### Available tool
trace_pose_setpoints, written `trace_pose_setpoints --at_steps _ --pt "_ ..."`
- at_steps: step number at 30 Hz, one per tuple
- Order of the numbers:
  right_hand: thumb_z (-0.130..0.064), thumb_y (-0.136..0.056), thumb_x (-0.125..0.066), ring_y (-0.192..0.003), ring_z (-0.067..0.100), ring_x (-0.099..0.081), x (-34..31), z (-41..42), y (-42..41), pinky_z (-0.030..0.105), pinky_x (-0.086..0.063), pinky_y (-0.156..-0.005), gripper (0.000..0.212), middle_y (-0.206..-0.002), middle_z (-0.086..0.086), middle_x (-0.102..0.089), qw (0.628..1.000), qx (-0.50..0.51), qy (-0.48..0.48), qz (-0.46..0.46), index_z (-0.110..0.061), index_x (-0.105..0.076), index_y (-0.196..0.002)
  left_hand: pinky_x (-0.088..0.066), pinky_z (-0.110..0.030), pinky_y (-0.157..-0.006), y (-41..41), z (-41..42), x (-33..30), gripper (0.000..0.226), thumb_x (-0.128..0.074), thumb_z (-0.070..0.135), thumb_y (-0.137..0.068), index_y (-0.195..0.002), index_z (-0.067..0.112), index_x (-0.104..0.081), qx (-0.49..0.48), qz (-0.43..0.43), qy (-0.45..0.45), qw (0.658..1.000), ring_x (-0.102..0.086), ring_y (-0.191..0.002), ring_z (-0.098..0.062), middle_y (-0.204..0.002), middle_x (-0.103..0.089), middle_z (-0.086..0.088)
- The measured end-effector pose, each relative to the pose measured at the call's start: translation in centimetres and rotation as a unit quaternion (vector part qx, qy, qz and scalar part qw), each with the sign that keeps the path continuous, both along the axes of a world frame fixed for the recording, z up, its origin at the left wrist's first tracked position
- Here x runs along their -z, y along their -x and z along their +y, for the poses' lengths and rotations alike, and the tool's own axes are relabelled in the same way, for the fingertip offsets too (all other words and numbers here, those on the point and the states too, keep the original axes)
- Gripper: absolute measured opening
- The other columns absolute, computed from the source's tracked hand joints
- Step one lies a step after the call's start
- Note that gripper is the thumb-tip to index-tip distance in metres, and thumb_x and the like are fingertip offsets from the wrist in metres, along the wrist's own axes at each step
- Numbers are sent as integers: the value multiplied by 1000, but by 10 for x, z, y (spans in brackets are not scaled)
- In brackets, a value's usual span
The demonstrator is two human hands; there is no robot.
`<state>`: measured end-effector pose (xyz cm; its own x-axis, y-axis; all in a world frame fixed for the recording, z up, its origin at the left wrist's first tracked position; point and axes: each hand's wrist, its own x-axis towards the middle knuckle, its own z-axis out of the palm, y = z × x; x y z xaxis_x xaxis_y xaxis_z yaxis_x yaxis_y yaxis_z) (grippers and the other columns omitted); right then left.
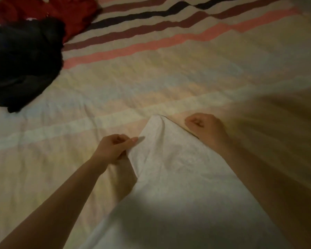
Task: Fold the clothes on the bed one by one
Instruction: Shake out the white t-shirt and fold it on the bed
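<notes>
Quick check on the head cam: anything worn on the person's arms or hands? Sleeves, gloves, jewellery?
Nothing visible. The left hand and right hand are bare, with no gloves, and no rings or watch can be made out in the dim, slightly blurred frame. Both forearms are uncovered as far as the bottom edge; no sleeve or cuff enters the view.

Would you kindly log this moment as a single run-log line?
white garment: held over bed | left hand: grip on edge | right hand: curled at other edge, grip unclear | dark pile, red garment: waiting
</notes>
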<state>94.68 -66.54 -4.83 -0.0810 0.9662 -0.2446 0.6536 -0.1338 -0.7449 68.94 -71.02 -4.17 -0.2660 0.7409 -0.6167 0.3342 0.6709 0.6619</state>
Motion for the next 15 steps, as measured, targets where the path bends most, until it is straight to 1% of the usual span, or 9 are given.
trace_pose_setpoints --at_steps 1,2,4,5,6,8,10,12,15 --pt "-28 -92 -57 -88 10 -55 4 14 15 15 -36 -71 21 -95 -6 -64 1000 -24 18 -7 -13 -68 -103 -46 -24 -53 0 -6 0 42 -77 41 -72 -91 4 -70 -2 -8 10 1000 -58 -59 -16 -72 -66 -6" --pt "-35 -93 -54 -90 12 -57 8 27 28 21 -41 -77 26 -98 -7 -65 998 -40 34 -23 -16 -68 -102 -47 -23 -51 0 -11 1 43 -78 41 -71 -90 4 -69 -6 -25 21 999 -59 -58 -15 -69 -66 -5" --pt "-49 -89 -54 -92 23 -62 18 45 46 36 -49 -86 38 -98 3 -69 996 -49 66 -45 -14 -69 -97 -50 -24 -51 -3 -19 3 37 -81 35 -69 -88 7 -65 -10 -77 44 996 -61 -56 -14 -66 -67 -1" --pt "-52 -86 -57 -90 27 -63 21 49 53 40 -50 -87 43 -96 9 -69 994 -51 83 -45 -12 -70 -96 -53 -25 -53 -3 -23 5 35 -82 30 -70 -90 7 -64 -12 -103 46 994 -62 -59 -15 -69 -67 -2" --pt "-52 -83 -60 -89 28 -63 22 52 59 40 -50 -86 44 -95 10 -69 992 -56 100 -46 -11 -70 -97 -55 -29 -58 -3 -25 8 36 -81 24 -72 -96 4 -63 -14 -125 39 991 -63 -65 -18 -75 -69 -7" --pt "-43 -82 -67 -85 25 -62 21 55 67 33 -50 -79 40 -91 7 -67 990 -74 117 -42 -7 -70 -99 -55 -37 -70 1 -28 11 35 -78 16 -74 -103 2 -64 -25 -150 9 988 -65 -74 -25 -90 -70 -18" --pt "-29 -84 -68 -76 20 -58 13 56 69 27 -43 -69 28 -82 7 -61 993 -59 106 8 -2 -67 -92 -57 -31 -69 7 -26 12 24 -73 12 -79 -100 5 -65 -20 -178 -26 983 -69 -78 -24 -96 -71 -16" --pt "-22 -87 -66 -70 20 -55 3 58 65 27 -43 -66 17 -77 8 -58 991 -30 110 74 -5 -64 -86 -57 -25 -69 12 -22 8 16 -68 11 -82 -97 6 -66 13 -222 -54 973 -70 -84 -21 -96 -72 -10" --pt "-20 -91 -60 -64 16 -57 -5 58 58 23 -43 -56 16 -74 3 -60 987 -31 108 112 -13 -61 -77 -55 -27 -83 19 -10 3 27 -66 18 -79 -103 4 -66 102 -277 -64 953 -68 -96 -20 -103 -71 -8"
